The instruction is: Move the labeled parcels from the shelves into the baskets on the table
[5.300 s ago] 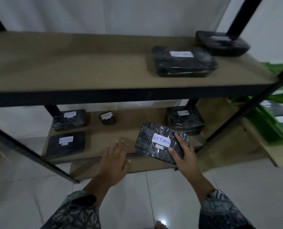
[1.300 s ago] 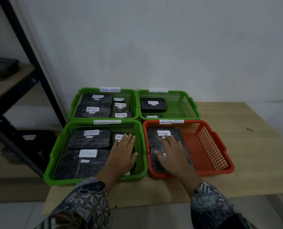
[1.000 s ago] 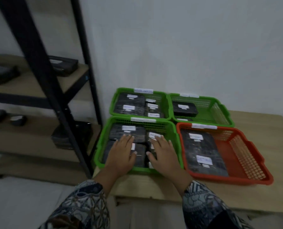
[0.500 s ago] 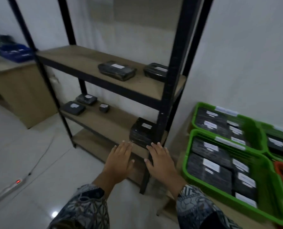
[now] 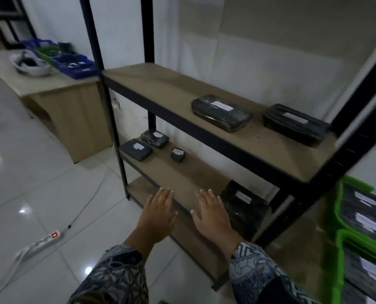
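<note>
Fingers [image 5: 165, 195] of the left hand [image 5: 158, 213] are straight and slightly spread, holding nothing. Those of the right hand [image 5: 211, 216] lie the same way, also empty. Both palms face down, side by side, stretched forward over the front edge of the middle shelf [image 5: 193, 172]; whether they touch it I cannot tell. Patterned sleeves [image 5: 117, 275] cover the forearms.

Just right of the right hand sits the near parcel [image 5: 244, 205], black, label up, at that shelf's right end; its long axis is hard to judge. At the shelf's left end lie two flat parcels [image 5: 136, 149] and a small parcel [image 5: 178, 154], labels up.

On the upper shelf [image 5: 160, 84], two upper parcels [image 5: 221, 113] lie flat, labels up, with their long axes along the shelf. Green baskets [image 5: 337, 207] at the right edge hold more parcels. A power strip [image 5: 40, 242] lies on the floor.
</note>
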The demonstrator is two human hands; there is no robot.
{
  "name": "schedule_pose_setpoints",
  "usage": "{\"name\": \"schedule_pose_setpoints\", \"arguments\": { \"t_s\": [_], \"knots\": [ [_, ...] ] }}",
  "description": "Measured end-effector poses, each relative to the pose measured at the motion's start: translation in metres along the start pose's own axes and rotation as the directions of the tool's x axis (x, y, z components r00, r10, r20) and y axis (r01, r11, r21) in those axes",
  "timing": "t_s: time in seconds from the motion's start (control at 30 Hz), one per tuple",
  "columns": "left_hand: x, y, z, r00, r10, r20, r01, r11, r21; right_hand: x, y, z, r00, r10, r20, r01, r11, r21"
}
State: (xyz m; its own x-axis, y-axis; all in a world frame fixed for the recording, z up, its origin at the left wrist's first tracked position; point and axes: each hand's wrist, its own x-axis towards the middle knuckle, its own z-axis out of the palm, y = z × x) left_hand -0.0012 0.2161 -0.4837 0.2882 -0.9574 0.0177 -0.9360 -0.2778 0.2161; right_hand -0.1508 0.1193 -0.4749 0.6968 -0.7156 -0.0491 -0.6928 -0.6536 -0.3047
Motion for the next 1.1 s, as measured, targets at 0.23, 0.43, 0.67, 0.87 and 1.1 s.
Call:
{"name": "schedule_pose_setpoints", "arguments": {
  "t_s": [0.23, 0.43, 0.67, 0.87, 1.1],
  "knots": [
    [0.089, -0.066, -0.017, 0.997, -0.046, 0.063, 0.046, 0.999, -0.002, 0.114, -0.024, 0.011, 0.999, 0.003, 0.052, 0.000, 0.999, -0.042],
    [0.141, -0.129, -0.016, 0.993, -0.083, 0.088, 0.087, 0.995, -0.038, 0.191, -0.047, 0.025, 0.996, 0.003, 0.087, 0.001, 0.999, -0.051],
    [0.217, -0.211, -0.005, 0.984, 0.039, 0.172, -0.039, 0.999, -0.005, 0.276, -0.067, 0.058, 0.984, 0.149, 0.095, -0.142, 0.987, -0.081],
    [0.284, -0.266, 0.016, 0.917, 0.263, 0.299, -0.274, 0.962, -0.003, 0.327, -0.071, 0.096, 0.923, 0.377, 0.079, -0.375, 0.926, -0.039],
    [0.328, -0.288, 0.072, 0.844, 0.434, 0.313, -0.433, 0.898, -0.079, 0.359, -0.044, 0.139, 0.832, 0.549, 0.082, -0.551, 0.834, 0.010]
  ]
}}
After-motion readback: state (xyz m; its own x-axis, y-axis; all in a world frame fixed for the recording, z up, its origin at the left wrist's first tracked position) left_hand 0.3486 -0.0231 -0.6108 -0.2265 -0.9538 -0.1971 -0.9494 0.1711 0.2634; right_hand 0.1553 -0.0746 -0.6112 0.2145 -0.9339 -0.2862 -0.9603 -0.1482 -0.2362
